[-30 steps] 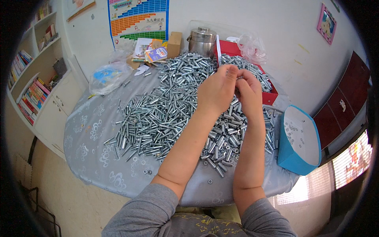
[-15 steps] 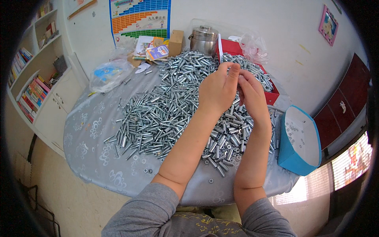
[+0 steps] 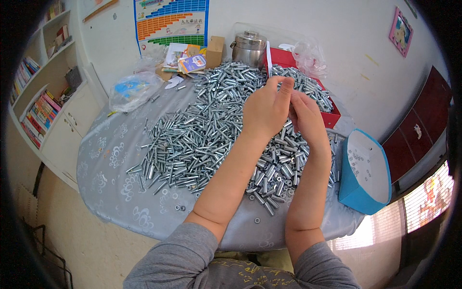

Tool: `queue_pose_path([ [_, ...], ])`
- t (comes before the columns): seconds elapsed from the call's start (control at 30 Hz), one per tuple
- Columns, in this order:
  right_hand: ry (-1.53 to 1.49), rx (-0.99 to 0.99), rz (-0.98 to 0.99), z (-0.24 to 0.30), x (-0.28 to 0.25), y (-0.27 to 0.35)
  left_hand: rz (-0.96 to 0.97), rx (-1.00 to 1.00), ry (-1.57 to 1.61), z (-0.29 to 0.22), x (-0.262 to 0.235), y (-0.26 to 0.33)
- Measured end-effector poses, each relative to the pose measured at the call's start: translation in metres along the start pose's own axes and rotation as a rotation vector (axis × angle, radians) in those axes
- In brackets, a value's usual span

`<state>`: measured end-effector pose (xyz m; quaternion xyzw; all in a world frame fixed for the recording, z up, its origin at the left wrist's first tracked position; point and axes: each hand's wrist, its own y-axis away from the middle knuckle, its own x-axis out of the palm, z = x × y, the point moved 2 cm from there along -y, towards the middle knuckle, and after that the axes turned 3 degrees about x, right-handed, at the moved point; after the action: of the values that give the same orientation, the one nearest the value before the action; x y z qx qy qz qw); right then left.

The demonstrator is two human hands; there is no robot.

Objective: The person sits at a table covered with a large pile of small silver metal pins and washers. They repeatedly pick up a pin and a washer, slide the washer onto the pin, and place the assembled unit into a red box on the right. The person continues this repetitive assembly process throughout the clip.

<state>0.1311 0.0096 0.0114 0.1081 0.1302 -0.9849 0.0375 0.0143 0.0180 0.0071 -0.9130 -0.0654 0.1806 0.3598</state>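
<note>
Bolts (image 3: 211,130) heaped on desk (image 3: 110,164); our left hand (image 3: 267,108) and right hand (image 3: 305,118), raised slightly since before, pinch together over them; whether they grip one, we cannot tell.

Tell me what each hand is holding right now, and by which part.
It cannot be told. The left hand and right hand are raised together over the pile of metal bolts, fingertips pinched, but anything in the grip is hidden.
</note>
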Motion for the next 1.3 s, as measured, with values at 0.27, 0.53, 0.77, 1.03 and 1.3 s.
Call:
queue_pose_path([
  [0.27, 0.333, -0.216, -0.467, -0.018, -0.020, -0.009, -0.035, -0.036, -0.018, 0.000, -0.004, -0.002],
  [0.53, 0.047, -0.075, -0.026, -0.011, 0.002, -0.005, -0.003, -0.037, -0.016, 0.003, -0.001, -0.001],
  [0.77, 0.175, 0.072, -0.046, -0.010, -0.004, -0.004, 0.054, -0.090, -0.050, 0.000, -0.004, -0.001],
  [1.03, 0.329, -0.214, -0.536, -0.028, -0.035, -0.015, -0.006, -0.069, -0.052, 0.004, -0.004, -0.003],
  [1.3, 0.208, -0.122, -0.112, -0.022, 0.005, -0.013, 0.039, -0.078, -0.061, 0.002, -0.002, -0.002],
])
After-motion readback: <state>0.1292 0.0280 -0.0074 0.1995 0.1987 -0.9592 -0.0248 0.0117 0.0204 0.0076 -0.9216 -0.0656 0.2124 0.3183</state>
